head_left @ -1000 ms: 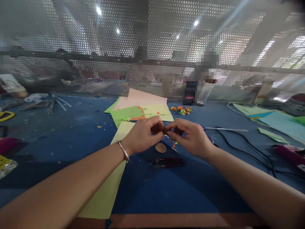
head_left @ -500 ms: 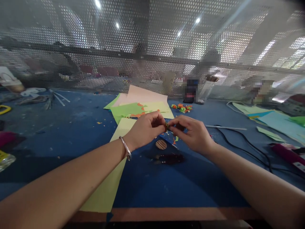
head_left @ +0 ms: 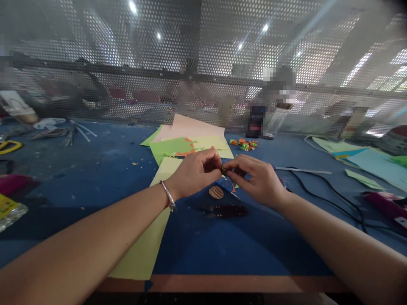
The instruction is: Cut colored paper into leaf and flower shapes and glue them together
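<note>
Green-and-orange craft pieces: one pile, apparently finished. Small green piece: seemingly unfinished, pinched between left hand and right hand fingers.

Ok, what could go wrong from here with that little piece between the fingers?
The small green piece could slip: the left hand and right hand pinch it by the fingertips. If dropped, it might get lost among the paper scraps below. The pale yellow sheet runs beneath the left forearm, which might drag it.
</note>
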The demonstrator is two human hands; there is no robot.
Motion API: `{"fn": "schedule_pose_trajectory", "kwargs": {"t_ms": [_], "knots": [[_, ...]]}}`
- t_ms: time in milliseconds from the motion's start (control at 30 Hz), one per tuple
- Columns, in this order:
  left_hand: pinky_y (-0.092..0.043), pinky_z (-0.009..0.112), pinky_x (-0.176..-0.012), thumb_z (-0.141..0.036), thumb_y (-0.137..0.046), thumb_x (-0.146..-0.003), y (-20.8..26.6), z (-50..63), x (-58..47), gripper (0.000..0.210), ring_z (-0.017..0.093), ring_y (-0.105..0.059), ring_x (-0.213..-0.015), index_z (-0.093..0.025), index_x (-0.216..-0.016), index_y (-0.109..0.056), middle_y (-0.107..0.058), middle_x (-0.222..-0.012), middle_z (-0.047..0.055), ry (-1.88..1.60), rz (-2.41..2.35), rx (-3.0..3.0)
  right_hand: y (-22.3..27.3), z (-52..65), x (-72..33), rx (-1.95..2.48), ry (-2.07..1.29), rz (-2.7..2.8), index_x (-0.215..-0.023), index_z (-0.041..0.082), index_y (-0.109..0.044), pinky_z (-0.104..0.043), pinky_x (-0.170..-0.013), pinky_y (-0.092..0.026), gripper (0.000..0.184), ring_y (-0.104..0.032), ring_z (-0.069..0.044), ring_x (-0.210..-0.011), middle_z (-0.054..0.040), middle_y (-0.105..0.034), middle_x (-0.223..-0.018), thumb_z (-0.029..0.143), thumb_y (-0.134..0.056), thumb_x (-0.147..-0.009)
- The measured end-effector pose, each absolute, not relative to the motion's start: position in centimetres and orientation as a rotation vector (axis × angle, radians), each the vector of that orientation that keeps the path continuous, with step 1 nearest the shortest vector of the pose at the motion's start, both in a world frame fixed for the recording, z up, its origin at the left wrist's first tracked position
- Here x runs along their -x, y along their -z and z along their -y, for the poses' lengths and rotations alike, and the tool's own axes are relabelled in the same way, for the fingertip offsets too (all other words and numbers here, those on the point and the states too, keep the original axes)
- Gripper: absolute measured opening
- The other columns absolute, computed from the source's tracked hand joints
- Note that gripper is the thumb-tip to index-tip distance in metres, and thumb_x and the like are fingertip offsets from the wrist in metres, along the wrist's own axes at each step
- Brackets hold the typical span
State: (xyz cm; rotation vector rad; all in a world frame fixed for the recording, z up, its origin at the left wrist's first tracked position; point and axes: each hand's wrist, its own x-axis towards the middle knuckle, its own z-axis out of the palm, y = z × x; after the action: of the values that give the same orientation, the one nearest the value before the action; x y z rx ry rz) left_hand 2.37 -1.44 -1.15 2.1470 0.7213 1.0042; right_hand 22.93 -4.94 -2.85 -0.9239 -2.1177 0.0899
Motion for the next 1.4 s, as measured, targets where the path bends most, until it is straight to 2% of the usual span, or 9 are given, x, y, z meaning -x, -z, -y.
{"fn": "schedule_pose_trajectory", "kwargs": {"t_ms": [300,633,867,1167,1400], "knots": [[-0.049,0.025,-0.065,-0.017,-0.064,-0.081,2.1,0.8,-1.9,0.002,0.013,-0.063,-0.067,-0.017,-0.082,-0.066,-0.069,-0.073,-0.001,-1.049,-0.802,-2.341,3.1,4.5,-23.0,0.941,-0.052,2.094,-0.099,0.020,-0.068,-0.032,-0.077,-0.049,0.011,-0.064,-0.018,-0.085,-0.0047,-0.070,-0.092,0.015,-0.059,-0.094],[-0.047,0.027,-0.075,-0.018,-0.057,-0.088,1.6,1.3,-1.5,0.010,0.014,-0.063,-0.079,-0.016,-0.091,-0.066,-0.071,-0.087,0.003,-0.991,-0.824,-2.641,3.1,4.3,-22.8,0.933,-0.080,2.092,-0.099,0.020,-0.066,-0.031,-0.075,-0.048,0.013,-0.063,-0.018,-0.085,-0.0048,-0.067,-0.091,0.014,-0.056,-0.095],[-0.045,0.027,-0.070,-0.015,-0.059,-0.079,1.4,1.5,-1.7,0.005,0.015,-0.061,-0.074,-0.017,-0.083,-0.061,-0.067,-0.079,0.001,-0.997,-0.864,-2.664,3.0,4.7,-22.3,0.953,-0.093,2.134,-0.098,0.019,-0.064,-0.030,-0.074,-0.047,0.016,-0.062,-0.018,-0.085,-0.0053,-0.065,-0.091,0.008,-0.054,-0.092],[-0.049,0.027,-0.070,-0.016,-0.060,-0.081,2.2,0.9,-2.3,0.003,0.014,-0.062,-0.071,-0.017,-0.082,-0.063,-0.067,-0.079,0.001,-1.101,-0.880,-2.404,3.2,4.2,-22.5,0.976,-0.120,2.051,-0.100,0.020,-0.067,-0.029,-0.074,-0.048,0.011,-0.062,-0.017,-0.084,-0.0041,-0.066,-0.090,0.014,-0.058,-0.095],[-0.049,0.027,-0.066,-0.018,-0.059,-0.084,2.6,0.8,-2.4,0.002,0.014,-0.063,-0.071,-0.018,-0.084,-0.061,-0.068,-0.080,0.001,-1.027,-0.943,-2.394,3.5,3.9,-22.4,0.963,-0.138,2.050,-0.097,0.020,-0.068,-0.029,-0.075,-0.048,0.011,-0.063,-0.017,-0.085,-0.0042,-0.067,-0.089,0.015,-0.058,-0.096]]}}
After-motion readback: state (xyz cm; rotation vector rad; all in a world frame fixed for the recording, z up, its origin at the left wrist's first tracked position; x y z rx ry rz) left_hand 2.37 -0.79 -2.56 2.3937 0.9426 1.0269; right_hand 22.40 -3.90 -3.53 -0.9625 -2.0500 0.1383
